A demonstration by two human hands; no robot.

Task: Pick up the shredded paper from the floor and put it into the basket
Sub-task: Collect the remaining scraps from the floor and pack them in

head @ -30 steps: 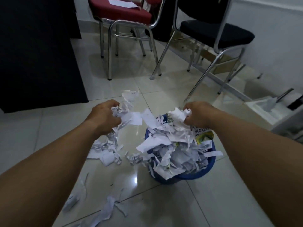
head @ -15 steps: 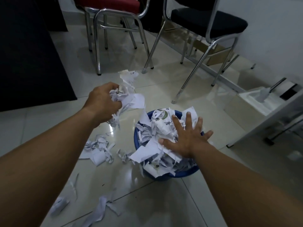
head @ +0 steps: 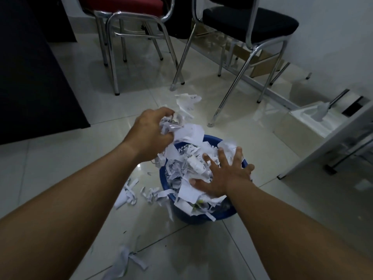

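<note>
A blue plastic basket (head: 223,214) stands on the tiled floor, heaped with white shredded paper (head: 193,164) that spills over its rim. My right hand (head: 226,176) lies flat on the heap with its fingers spread. My left hand (head: 150,131) is closed around a bunch of shredded paper (head: 181,128) just above the basket's far left rim. More shreds lie on the floor left of the basket (head: 129,195) and nearer to me (head: 125,261).
A red-seated chrome chair (head: 129,9) and a black-seated chrome chair (head: 250,19) stand beyond the basket, their legs close to it. A dark cabinet (head: 30,77) fills the left. A white table leg (head: 323,146) and a white tray (head: 310,120) sit at the right.
My left hand has carried its bunch of paper rightward over the basket's rim. My right hand let go of its paper, opened, and now presses flat on the heap.
</note>
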